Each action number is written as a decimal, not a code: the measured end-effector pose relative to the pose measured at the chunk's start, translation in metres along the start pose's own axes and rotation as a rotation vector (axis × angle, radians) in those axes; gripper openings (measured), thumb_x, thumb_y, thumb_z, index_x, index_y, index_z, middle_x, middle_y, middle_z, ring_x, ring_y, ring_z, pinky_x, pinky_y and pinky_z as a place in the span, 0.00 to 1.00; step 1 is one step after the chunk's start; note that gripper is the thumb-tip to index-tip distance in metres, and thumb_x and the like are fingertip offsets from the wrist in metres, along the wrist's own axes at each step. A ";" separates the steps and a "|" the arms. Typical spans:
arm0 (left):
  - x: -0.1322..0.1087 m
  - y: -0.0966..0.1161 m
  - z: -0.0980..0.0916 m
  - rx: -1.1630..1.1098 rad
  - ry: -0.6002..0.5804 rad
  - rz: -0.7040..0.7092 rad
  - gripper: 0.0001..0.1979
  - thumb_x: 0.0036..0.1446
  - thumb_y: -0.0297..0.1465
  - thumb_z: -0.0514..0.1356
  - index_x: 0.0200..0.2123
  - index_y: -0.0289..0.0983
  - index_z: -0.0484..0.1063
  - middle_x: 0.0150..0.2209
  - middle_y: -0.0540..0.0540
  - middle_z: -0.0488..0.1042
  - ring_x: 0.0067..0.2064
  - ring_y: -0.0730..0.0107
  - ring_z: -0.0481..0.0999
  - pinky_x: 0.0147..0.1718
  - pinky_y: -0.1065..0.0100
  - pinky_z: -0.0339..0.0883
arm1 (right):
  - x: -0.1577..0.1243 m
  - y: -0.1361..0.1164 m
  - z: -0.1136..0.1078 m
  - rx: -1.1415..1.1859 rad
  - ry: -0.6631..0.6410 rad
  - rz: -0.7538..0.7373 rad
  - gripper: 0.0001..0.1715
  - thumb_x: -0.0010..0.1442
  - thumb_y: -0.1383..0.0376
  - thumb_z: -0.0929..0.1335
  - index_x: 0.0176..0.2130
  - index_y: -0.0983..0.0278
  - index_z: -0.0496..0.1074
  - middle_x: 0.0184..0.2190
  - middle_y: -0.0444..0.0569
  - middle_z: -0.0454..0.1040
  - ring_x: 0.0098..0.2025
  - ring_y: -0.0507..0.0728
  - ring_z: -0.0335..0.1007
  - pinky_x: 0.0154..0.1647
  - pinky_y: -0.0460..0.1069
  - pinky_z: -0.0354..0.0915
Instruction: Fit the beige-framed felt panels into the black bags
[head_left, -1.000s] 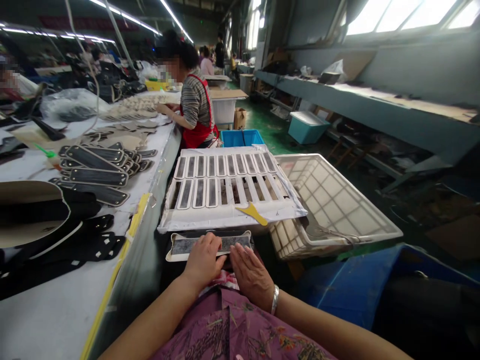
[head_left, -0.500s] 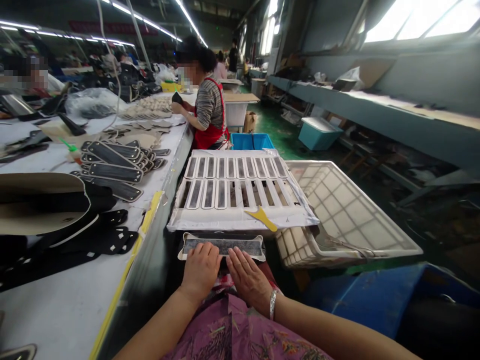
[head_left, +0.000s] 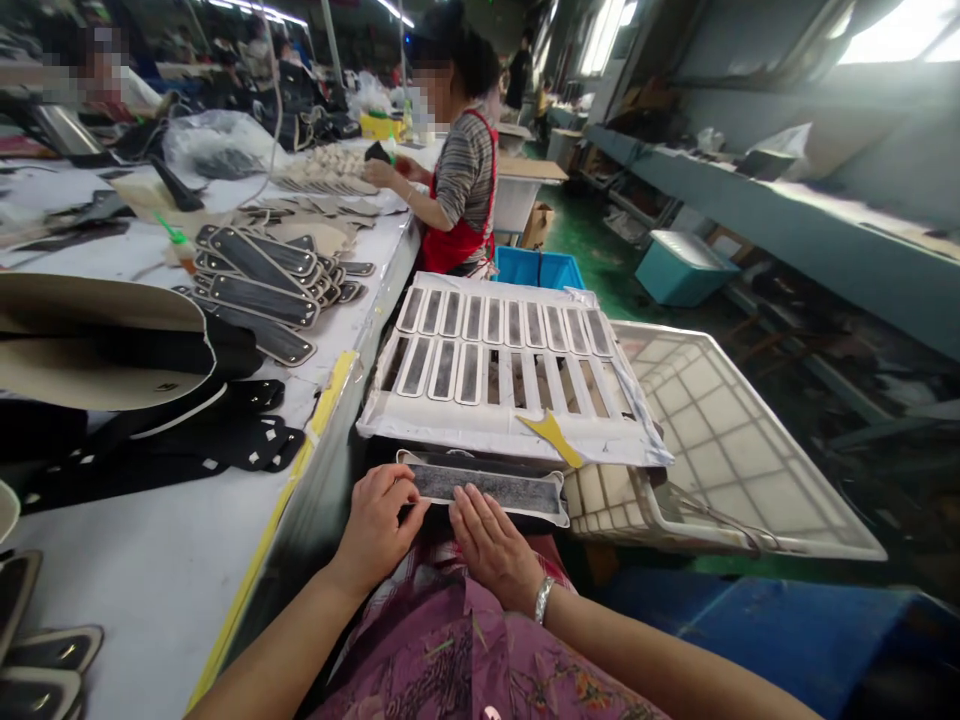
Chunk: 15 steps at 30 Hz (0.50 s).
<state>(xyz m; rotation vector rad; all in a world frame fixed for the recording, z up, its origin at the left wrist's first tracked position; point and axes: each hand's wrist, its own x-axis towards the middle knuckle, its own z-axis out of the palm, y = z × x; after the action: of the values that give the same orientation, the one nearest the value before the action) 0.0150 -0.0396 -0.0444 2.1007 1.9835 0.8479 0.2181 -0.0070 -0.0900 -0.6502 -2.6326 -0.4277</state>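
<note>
A long grey strip with a cream border [head_left: 487, 486] lies across my lap area, in front of the white rack. My left hand [head_left: 381, 520] is at its left end, thumb and fingers apart, fingertips on the border. My right hand [head_left: 495, 545] lies flat with its fingers stretched onto the strip's lower edge near the middle. Beyond, the white slatted rack [head_left: 450, 424] bears two rows of smaller grey strips with pale borders [head_left: 471, 372]. A yellow forked piece [head_left: 553, 438] rests on the rack's near edge.
On the left, the white table [head_left: 180, 560] holds a pile of dark strips [head_left: 259, 265] and black pieces [head_left: 225, 450]. A person in a red apron [head_left: 469, 180] works beyond. A white crate [head_left: 750, 440] stands to the right, near a blue container [head_left: 780, 625].
The view has turned left and down slightly. My left hand has moved toward the strip's left end and its thumb has spread. My right hand stays flat on the strip.
</note>
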 end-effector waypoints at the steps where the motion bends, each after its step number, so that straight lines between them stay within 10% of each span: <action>1: 0.000 -0.002 0.001 -0.018 0.031 -0.015 0.06 0.56 0.30 0.54 0.27 0.38 0.65 0.42 0.45 0.66 0.47 0.62 0.65 0.48 0.59 0.59 | 0.003 -0.001 0.001 -0.003 0.001 -0.005 0.21 0.63 0.72 0.56 0.54 0.75 0.62 0.58 0.61 0.59 0.60 0.65 0.52 0.58 0.57 0.57; 15: -0.007 -0.025 -0.002 -0.296 0.063 -0.117 0.07 0.58 0.29 0.52 0.27 0.38 0.61 0.49 0.43 0.64 0.53 0.64 0.64 0.53 0.58 0.58 | 0.053 -0.026 0.022 0.061 0.042 -0.102 0.21 0.62 0.71 0.57 0.54 0.74 0.62 0.58 0.61 0.59 0.60 0.63 0.53 0.59 0.58 0.55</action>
<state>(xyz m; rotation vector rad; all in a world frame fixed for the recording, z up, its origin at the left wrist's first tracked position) -0.0081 -0.0435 -0.0562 1.7983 1.8544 1.1183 0.1555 -0.0002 -0.0911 -0.4844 -2.6352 -0.3839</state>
